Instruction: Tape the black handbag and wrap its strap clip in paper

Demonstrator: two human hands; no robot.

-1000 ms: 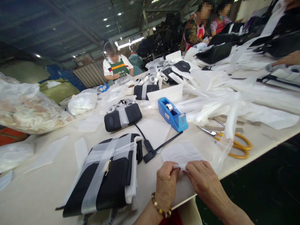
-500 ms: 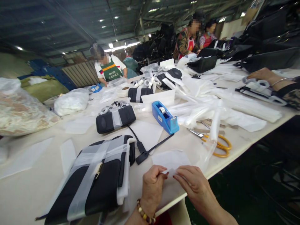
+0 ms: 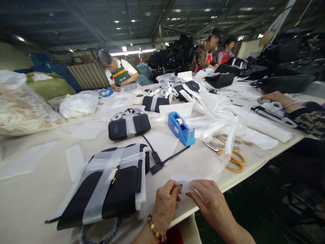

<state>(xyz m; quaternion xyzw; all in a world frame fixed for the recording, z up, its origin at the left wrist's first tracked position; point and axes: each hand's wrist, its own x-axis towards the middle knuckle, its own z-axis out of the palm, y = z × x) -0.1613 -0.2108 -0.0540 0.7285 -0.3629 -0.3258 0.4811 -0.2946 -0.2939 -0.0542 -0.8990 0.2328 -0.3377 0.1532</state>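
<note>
Near the table's front edge, my left hand (image 3: pixel 166 200) pinches a thin white sheet (image 3: pixel 186 186) between thumb and fingers. On the sheet's other side, my right hand (image 3: pixel 209 200) grips it the same way, fingers pressed together. Left of my hands lies a black handbag (image 3: pixel 119 196), crossed by translucent wrapping strips, with white padding at its side. Two black straps with wide tabs (image 3: pixel 156 167) rest beyond my hands. A blue tape dispenser (image 3: pixel 180 128) stands behind them, and scissors with yellow handles (image 3: pixel 236 161) lie to the right.
A wrapped black case (image 3: pixel 129 127) sits beyond the handbag. White sheets and plastic strips (image 3: pixel 215 118) pile across the middle. Clear bags (image 3: pixel 78 103) stand at left. A co-worker's hand (image 3: pixel 278 98) rests at right on wrapped pieces; other people work across the table.
The camera view has tilted and shifted slightly. Less of the white sheet shows flat beyond my fingers, and it is drawn in closer between my hands. The co-worker's hands across the table have moved.
</note>
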